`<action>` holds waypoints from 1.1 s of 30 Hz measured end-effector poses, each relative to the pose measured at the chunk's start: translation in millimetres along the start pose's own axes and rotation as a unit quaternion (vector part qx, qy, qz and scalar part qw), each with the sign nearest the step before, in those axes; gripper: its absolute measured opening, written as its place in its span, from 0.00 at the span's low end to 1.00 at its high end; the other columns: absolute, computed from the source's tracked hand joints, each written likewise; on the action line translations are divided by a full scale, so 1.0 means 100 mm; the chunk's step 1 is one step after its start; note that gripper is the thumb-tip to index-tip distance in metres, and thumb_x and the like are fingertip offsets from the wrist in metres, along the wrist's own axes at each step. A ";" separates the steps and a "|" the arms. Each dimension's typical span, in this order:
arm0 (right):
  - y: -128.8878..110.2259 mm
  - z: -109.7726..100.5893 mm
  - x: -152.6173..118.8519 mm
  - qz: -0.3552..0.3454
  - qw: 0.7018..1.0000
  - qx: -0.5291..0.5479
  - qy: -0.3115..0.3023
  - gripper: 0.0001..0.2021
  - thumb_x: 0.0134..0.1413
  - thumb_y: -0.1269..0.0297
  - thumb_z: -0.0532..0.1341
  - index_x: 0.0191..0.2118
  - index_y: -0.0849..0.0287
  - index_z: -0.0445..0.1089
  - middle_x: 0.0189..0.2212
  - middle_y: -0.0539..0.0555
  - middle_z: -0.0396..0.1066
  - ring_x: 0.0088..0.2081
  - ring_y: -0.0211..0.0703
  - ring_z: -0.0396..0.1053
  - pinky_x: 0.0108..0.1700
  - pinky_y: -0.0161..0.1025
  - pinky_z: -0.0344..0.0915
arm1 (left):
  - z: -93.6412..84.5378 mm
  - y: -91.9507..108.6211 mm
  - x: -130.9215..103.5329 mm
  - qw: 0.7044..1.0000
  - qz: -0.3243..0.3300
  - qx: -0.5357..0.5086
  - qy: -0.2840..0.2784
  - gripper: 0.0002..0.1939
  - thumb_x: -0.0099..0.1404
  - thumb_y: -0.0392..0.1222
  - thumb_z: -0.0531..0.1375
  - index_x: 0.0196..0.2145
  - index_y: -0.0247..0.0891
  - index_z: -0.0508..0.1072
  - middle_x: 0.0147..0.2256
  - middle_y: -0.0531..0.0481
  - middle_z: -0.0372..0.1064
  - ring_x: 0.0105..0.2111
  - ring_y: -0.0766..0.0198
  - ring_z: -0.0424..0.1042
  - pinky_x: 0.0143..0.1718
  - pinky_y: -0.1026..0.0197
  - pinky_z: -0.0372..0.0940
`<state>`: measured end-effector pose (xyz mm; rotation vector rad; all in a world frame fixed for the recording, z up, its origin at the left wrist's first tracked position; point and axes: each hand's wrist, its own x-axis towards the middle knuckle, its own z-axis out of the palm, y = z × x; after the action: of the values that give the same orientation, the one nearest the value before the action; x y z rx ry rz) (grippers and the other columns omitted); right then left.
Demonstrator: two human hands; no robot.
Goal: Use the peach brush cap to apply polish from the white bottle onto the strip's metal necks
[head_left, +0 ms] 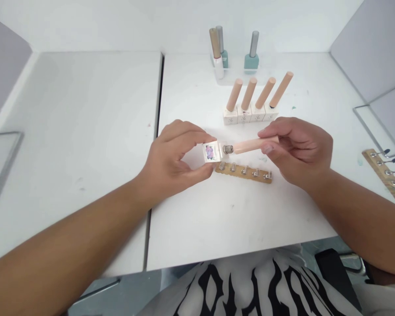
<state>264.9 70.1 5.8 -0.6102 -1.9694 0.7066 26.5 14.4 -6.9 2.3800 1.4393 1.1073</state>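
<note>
My left hand [181, 156] pinches a small white nail polish bottle [213, 152] with a purple flower label, tipped so its neck points right. Between the fingers of my right hand [298, 151] is a long peach brush cap [255, 144], its tip close to the bottle's threaded neck [228, 149]. Whether cap and neck touch, I cannot tell; the brush itself does not show. Just below lies a wooden strip [243, 171] with several clear nail tips clipped along it. Behind my hands, several matching white bottles [251, 114] with peach caps stand in a row.
At the back, a clear tray [233, 77] holds teal bottles [251, 61] with grey caps and a white bottle [218, 66] with a tan cap. On the right lies another wooden strip [385, 173] with dark nail tips, near a metal wire frame [370, 127]. A dark gap [160, 94] divides the tabletop.
</note>
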 end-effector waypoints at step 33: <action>0.09 -0.01 0.04 0.235 0.957 0.161 0.053 0.06 0.53 0.71 0.61 0.27 0.57 0.71 0.17 0.45 0.62 0.21 0.32 0.62 0.25 0.35 0.61 | 0.00 -0.03 -0.02 1.000 0.002 -0.007 0.007 0.15 0.56 0.41 0.64 0.42 0.50 0.70 0.37 0.53 0.71 0.36 0.58 0.70 0.38 0.51 0.67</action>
<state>265.6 79.7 2.4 -0.9022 -1.5715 1.2312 24.3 14.5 -9.0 2.3712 1.4280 1.1330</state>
